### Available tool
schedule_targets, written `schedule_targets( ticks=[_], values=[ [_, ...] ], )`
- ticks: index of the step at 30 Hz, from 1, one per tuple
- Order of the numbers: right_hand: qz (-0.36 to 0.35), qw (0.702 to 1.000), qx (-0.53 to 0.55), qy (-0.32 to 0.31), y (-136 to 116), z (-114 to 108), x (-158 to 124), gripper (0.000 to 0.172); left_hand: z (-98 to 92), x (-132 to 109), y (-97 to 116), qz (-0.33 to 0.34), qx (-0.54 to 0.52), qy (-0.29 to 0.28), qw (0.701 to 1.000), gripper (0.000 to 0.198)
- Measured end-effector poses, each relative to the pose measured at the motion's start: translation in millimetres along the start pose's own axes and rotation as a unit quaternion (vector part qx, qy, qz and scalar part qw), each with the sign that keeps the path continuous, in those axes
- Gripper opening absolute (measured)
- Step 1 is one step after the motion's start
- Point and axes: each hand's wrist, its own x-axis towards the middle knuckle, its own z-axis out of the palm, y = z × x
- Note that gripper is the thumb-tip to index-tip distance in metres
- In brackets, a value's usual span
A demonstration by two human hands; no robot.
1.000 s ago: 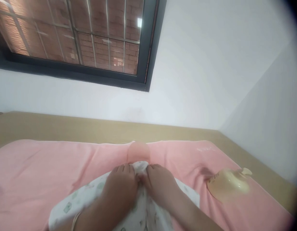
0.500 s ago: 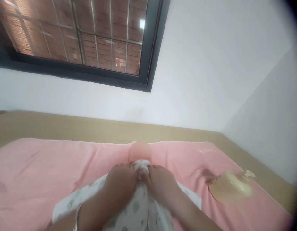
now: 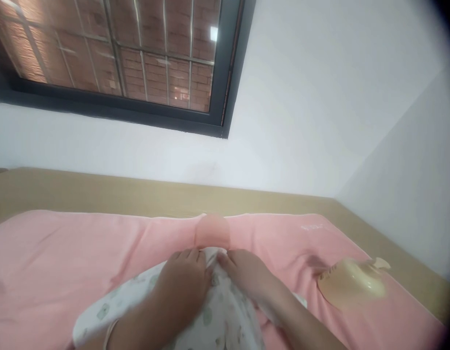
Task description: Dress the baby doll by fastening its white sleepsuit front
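Note:
A doll lies on a pink towel (image 3: 64, 262), dressed in a white garment (image 3: 217, 321) printed with small green shapes. Its blurred head (image 3: 212, 232) shows just past my fingers. My left hand (image 3: 183, 282) and my right hand (image 3: 247, 274) sit side by side at the garment's neck, fingers curled and pinching the cloth at the front. A thin bangle (image 3: 110, 333) circles my left wrist.
A cream plastic object (image 3: 352, 289) lies on the towel at the right. A tan surface (image 3: 101, 194) runs beyond the towel to a white wall. A dark-framed window (image 3: 137, 63) with bars is at the upper left.
My hands stay at the garment's neck. The right hand has slid a little to the right and the cloth between the hands lies flatter.

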Motion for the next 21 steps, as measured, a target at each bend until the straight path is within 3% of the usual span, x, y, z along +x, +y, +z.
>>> schedule_targets(
  ticks=[2, 6, 8, 13, 15, 21],
  values=[
    [-0.004, 1.0, 0.011, -0.004, -1, 1, 1, 0.061, 1.3, 1, -1, 0.026, 0.019, 0.002, 0.999, 0.038],
    [-0.047, 0.992, -0.059, 0.102, -18, 9, -17, 0.041, -1.8, 9, -18, 0.014, -0.058, -0.063, 0.996, 0.042],
    [-0.051, 0.989, -0.078, 0.115, -20, 11, -20, 0.039, -3.3, 10, -21, 0.002, -0.097, -0.082, 0.992, 0.045],
    [-0.006, 1.0, 0.01, 0.02, 2, 3, 3, 0.06, 0.2, -2, -5, 0.009, -0.027, 0.015, 0.999, 0.043],
    [-0.01, 0.999, 0.052, -0.005, 6, 1, 4, 0.061, 0.8, -3, -2, 0.006, -0.021, 0.025, 0.999, 0.041],
    [-0.05, 0.993, -0.026, 0.099, -11, 5, -21, 0.045, -6.5, 9, -13, -0.02, -0.131, -0.07, 0.989, 0.044]
  ],
)
